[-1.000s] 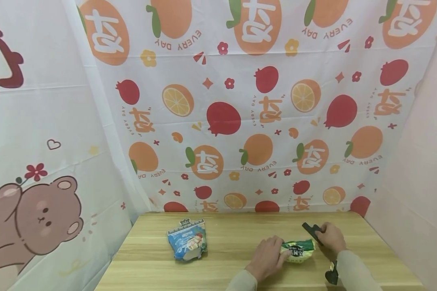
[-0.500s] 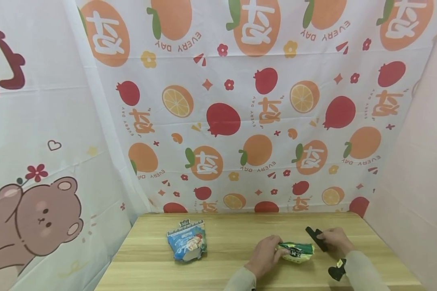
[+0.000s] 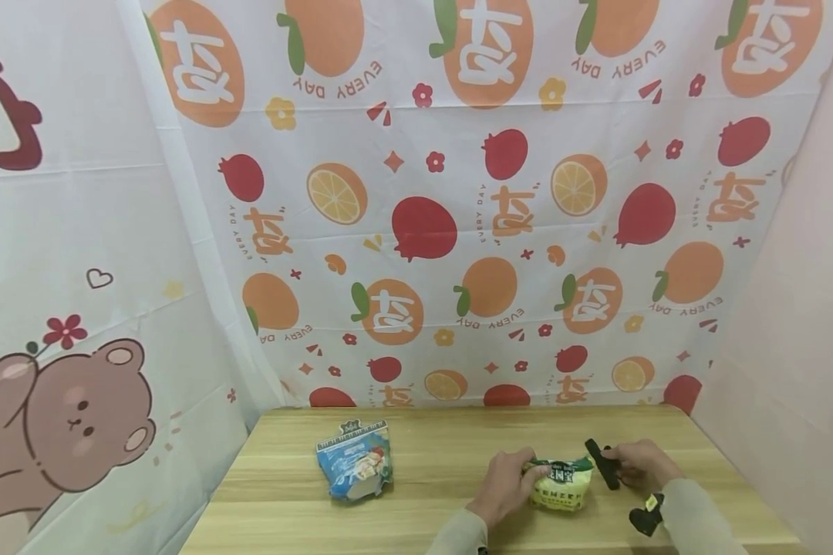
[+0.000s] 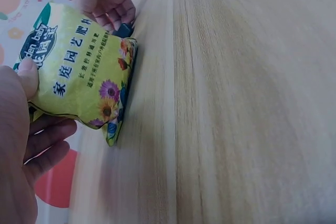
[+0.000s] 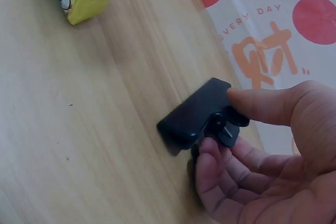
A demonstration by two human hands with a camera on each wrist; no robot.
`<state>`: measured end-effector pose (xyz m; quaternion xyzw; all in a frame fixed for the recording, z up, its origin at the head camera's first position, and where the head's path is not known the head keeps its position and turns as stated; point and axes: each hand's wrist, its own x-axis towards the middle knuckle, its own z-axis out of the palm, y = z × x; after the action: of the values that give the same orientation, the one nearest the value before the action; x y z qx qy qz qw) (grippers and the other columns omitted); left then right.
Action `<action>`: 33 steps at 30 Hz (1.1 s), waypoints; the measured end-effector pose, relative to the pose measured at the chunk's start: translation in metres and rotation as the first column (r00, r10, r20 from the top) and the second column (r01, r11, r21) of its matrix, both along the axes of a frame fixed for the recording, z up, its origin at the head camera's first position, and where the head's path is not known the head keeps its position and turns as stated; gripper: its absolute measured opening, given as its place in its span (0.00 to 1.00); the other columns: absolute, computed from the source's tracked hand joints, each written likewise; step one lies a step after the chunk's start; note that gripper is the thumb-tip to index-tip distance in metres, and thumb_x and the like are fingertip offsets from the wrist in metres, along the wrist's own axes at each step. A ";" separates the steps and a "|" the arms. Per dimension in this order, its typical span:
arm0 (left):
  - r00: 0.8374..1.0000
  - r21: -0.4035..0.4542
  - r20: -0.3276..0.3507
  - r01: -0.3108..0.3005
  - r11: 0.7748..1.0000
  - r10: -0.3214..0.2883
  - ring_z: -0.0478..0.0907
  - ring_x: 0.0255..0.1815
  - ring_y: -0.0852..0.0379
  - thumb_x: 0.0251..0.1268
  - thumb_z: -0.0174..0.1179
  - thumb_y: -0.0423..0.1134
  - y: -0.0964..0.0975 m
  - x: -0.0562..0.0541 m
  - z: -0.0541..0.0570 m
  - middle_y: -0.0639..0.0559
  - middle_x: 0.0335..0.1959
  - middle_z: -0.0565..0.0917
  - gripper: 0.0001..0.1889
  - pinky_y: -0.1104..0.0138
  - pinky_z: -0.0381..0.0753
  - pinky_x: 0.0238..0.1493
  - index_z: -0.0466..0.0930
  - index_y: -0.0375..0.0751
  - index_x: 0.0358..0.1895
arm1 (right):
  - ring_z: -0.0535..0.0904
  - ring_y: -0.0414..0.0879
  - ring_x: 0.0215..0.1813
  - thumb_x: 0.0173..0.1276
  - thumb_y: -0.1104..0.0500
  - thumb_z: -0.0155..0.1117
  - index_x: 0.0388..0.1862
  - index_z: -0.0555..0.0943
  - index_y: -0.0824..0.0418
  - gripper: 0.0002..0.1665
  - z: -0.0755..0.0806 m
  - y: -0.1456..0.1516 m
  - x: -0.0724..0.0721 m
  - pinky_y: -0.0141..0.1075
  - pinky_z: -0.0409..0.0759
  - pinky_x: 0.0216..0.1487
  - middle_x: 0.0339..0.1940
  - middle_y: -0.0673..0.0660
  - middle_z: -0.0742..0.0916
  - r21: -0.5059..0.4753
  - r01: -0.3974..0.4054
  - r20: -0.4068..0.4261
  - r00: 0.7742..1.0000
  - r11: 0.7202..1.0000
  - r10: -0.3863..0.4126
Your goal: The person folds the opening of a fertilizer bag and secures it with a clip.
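In the head view my left hand [image 3: 505,486] pinches the upper left corner of a small yellow-green bag of garden fertilizer [image 3: 561,492], thumb on its front. The left wrist view shows that thumb near the printed label on the bag [image 4: 79,64], with the other fingers behind it. My right hand [image 3: 644,461] is just right of the bag and holds a wide black clip [image 3: 602,464]. Up close, its thumb presses one side of the clip [image 5: 197,111] while the fingers curl under the other. A gap separates the clip from the bag.
A blue bag [image 3: 355,466] lies at the left of the wooden table [image 3: 444,432], with a piano-key strip along its top. Beside the right sleeve hangs a small black device [image 3: 645,515]. Printed cloth [image 3: 423,227] rises behind the table.
The fertilizer bag has tipped up, so more of its front faces the head camera. My right hand has moved slightly right and turned the clip steeper. The left hand keeps its grip.
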<state>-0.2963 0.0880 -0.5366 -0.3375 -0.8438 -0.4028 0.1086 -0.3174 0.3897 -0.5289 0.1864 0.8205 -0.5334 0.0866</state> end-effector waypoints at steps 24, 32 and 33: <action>0.997 0.028 -0.035 -0.062 0.998 0.063 0.70 0.22 0.78 0.73 0.59 0.51 0.000 0.003 -0.003 0.52 0.32 0.91 0.14 0.83 0.68 0.27 0.87 0.45 0.46 | 0.62 0.39 0.24 0.66 0.53 0.72 0.22 0.64 0.58 0.26 0.046 0.004 0.000 0.33 0.70 0.27 0.19 0.47 0.66 0.325 -0.328 -0.226 0.884 0.887 0.409; 0.999 0.049 0.048 -0.017 0.999 0.015 0.72 0.26 0.77 0.74 0.58 0.47 -0.002 0.004 -0.004 0.50 0.34 0.90 0.13 0.81 0.72 0.30 0.84 0.43 0.47 | 0.64 0.36 0.25 0.62 0.53 0.75 0.27 0.79 0.63 0.17 0.065 -0.015 -0.003 0.30 0.64 0.25 0.22 0.47 0.74 0.471 -0.346 -0.323 0.788 0.811 0.524; 0.998 0.049 0.064 -0.012 0.999 0.009 0.72 0.27 0.76 0.74 0.58 0.47 -0.003 0.004 -0.004 0.50 0.35 0.90 0.12 0.81 0.73 0.31 0.84 0.44 0.48 | 0.65 0.36 0.25 0.62 0.52 0.75 0.27 0.80 0.62 0.17 0.067 -0.017 -0.003 0.30 0.65 0.25 0.22 0.48 0.75 0.481 -0.344 -0.329 0.781 0.806 0.530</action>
<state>-0.2923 0.0853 -0.5409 -0.3175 -0.8383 -0.4336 0.0921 -0.3200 0.3723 -0.4621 -0.1282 0.9282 -0.3486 -0.0205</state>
